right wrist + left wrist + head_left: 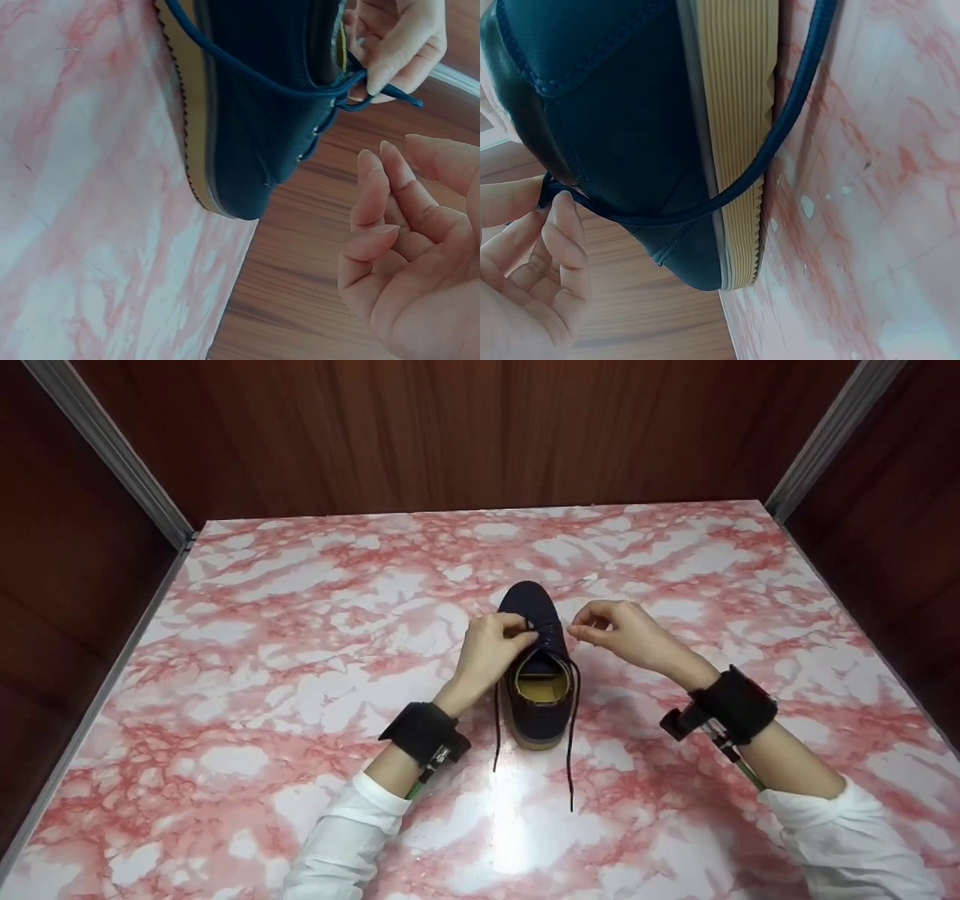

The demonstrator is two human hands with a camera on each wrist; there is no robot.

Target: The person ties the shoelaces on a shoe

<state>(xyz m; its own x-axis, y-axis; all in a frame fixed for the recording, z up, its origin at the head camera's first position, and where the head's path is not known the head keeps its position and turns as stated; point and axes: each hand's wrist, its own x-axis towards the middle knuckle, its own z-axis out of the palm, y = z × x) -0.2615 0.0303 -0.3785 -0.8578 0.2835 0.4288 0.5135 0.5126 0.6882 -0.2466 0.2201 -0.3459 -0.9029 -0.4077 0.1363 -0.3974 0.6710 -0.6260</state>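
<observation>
1. Shoe (537, 667) of dark navy sits at the middle of the pink marbled worktop (300, 660), its toe pointing to 12 o'clock and its heel to 6 o'clock, with a tan ribbed sole and a yellow insole showing through the opening.
2. Left hand (491, 649) is at about 9 o'clock of the shoe's eyelets; its fingers (562, 225) pinch the dark lace (780, 127) close to the eyelets.
3. Right hand (619, 631) is at about 3 o'clock of the shoe, just beside it. The right wrist view shows its fingers (382, 195) loosely curled and holding nothing.
4. Two lace ends trail from the opening toward 6 o'clock and lie loose on the worktop, one on each side of the heel.
5. My judgement: the lacing at the upper eyelets is the step in hand, with the lace being drawn or set by the left hand.
6. Next move probably calls for the right hand to take its own side of the lace, so both ends can be pulled evenly.
</observation>
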